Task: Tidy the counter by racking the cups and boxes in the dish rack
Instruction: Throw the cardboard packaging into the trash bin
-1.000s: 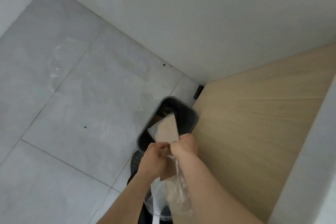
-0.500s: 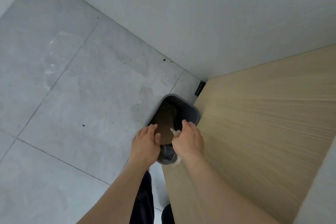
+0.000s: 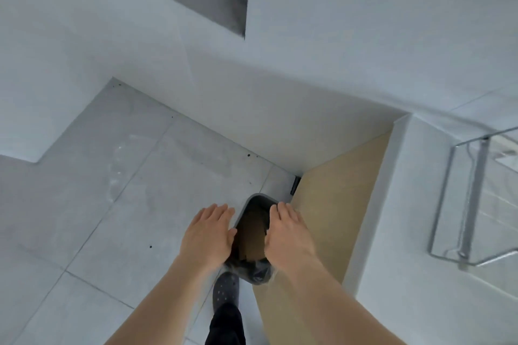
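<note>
My left hand (image 3: 207, 232) and my right hand (image 3: 288, 232) hover palm down above a dark grey waste bin (image 3: 253, 200) on the floor, one on each side of its opening. Both hands hold nothing and their fingers are spread. Brown cardboard or paper (image 3: 252, 235) lies inside the bin, with a crumpled clear plastic bag (image 3: 259, 272) at its near rim. At the far right a wire dish rack (image 3: 471, 204) stands on the white counter (image 3: 392, 232); only its left end shows. No cups or boxes are in view.
The bin stands against the light wood side panel (image 3: 330, 218) of the counter cabinet. Grey floor tiles (image 3: 112, 218) spread to the left. White walls rise behind. My dark shoe (image 3: 225, 288) and trouser leg show below the bin.
Both hands held a plastic-wrapped brown item over the bin; it has dropped in and the hands have let go and opened. The view has tilted up, bringing counter and rack into sight.
</note>
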A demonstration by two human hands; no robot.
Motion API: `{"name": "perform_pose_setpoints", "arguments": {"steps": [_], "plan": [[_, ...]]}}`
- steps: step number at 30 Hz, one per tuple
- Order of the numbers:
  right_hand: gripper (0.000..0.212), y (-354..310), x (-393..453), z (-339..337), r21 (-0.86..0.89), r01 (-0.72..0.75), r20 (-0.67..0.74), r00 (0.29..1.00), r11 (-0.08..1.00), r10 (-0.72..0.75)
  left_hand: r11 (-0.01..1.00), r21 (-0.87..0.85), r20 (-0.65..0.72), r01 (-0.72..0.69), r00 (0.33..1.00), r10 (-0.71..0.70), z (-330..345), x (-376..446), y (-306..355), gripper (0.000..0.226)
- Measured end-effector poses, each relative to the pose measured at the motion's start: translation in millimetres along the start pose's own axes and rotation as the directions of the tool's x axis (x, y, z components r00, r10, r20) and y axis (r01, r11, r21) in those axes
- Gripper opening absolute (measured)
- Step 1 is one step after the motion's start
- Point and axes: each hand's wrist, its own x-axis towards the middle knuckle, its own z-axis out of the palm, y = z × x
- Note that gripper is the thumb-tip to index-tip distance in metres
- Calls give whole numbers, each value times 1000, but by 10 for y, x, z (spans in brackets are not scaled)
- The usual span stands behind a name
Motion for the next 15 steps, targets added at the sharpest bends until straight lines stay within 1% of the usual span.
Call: {"name": "perform_pose_setpoints", "arguments": {"steps": [4,7,10,13,15], "plan": [[64,-63,-478,-445,37,36,-90,995,999,-33,997,66,-52,-46,997,50,-516,-263,188,54],[64,-48,-823,-731,6,48,-177,983,999,-46,989,119,-106,-88,989,101,-873,-450,382,54],[65,38,-1167,-991,18,26,-245,969,999,-21,977,173,-165,-125,974,154,-1172,-647,624,51],[63,172,-1515,-1169,56,2,-340,940,998,17,960,223,-239,-171,945,224,-1361,-823,879,47],[60,298,-1753,-1229,79,-25,-386,921,997,54,948,241,-253,-210,929,270,-1436,-933,1093,48]]}}
